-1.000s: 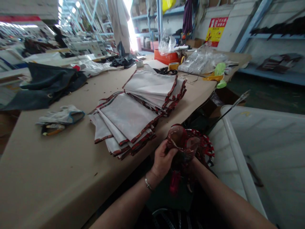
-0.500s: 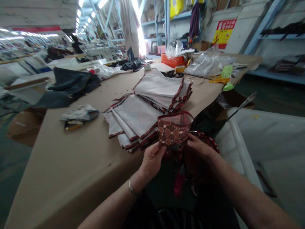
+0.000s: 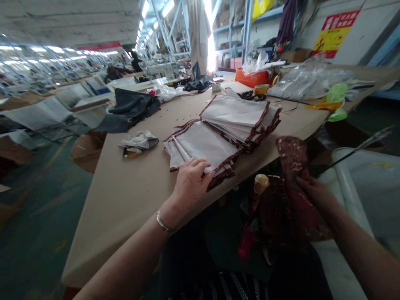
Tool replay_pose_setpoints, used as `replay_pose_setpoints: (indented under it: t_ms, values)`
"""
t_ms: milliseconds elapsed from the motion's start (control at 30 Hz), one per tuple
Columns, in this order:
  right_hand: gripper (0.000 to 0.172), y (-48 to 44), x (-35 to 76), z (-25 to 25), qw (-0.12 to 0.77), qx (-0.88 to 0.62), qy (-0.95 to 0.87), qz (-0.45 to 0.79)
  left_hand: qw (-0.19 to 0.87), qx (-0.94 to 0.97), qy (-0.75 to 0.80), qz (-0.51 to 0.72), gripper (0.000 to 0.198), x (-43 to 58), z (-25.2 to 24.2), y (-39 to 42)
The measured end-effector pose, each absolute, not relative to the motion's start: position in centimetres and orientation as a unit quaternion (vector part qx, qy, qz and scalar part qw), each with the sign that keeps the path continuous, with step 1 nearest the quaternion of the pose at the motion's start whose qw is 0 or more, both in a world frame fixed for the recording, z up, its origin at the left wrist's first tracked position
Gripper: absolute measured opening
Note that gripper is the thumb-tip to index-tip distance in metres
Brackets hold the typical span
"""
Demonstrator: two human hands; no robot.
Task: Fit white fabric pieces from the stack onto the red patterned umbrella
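Note:
My left hand (image 3: 190,182) rests on the near corner of a stack of white fabric pieces with red patterned edging (image 3: 203,146), fingers curled over the top piece's edge. A second such stack (image 3: 240,114) lies just behind it. My right hand (image 3: 312,192) grips a dark red patterned fabric piece (image 3: 292,156), held up off the table's right edge. More red patterned fabric (image 3: 281,216) lies heaped in my lap, with a pale rounded handle (image 3: 261,183) poking up from it.
The long tan table (image 3: 131,187) also carries a small bundle of gloves (image 3: 139,141), dark cloth (image 3: 131,106), an orange tray (image 3: 251,77), tape rolls, plastic bags (image 3: 309,79) and green items (image 3: 336,93). A white bin (image 3: 371,183) stands at right.
Both hands held the red patterned piece in front of me. Now my left hand has let go and moved onto the white stack, while my right hand swung the piece to the right.

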State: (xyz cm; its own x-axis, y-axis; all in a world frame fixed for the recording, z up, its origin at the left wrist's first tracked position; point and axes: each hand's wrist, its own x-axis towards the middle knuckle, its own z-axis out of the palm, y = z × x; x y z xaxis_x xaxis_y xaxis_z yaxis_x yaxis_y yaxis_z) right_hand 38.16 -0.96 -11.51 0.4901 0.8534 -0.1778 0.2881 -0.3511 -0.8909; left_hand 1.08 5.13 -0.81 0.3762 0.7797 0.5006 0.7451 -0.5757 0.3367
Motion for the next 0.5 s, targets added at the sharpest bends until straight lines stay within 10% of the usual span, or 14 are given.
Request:
replay_pose_setpoints:
  t_ms: [200, 367, 500]
  values:
    - [0.038, -2.4, 37.9, -20.3, 0.36, -0.831, -0.349, 0.242, -0.055, 0.842, 0.505, 0.182, 0.013, 1.9, -1.9, 4.7]
    - [0.036, -1.4, 31.5, -10.5, 0.531, -0.684, -0.491, 0.091, -0.06, 0.835, 0.514, 0.186, 0.02, 2.3, -1.8, 5.4]
    - [0.022, 0.1, 23.3, -0.7, 0.458, -0.452, -0.765, -0.026, -0.087, 0.818, 0.521, 0.226, 0.018, 2.7, -1.0, 4.9]
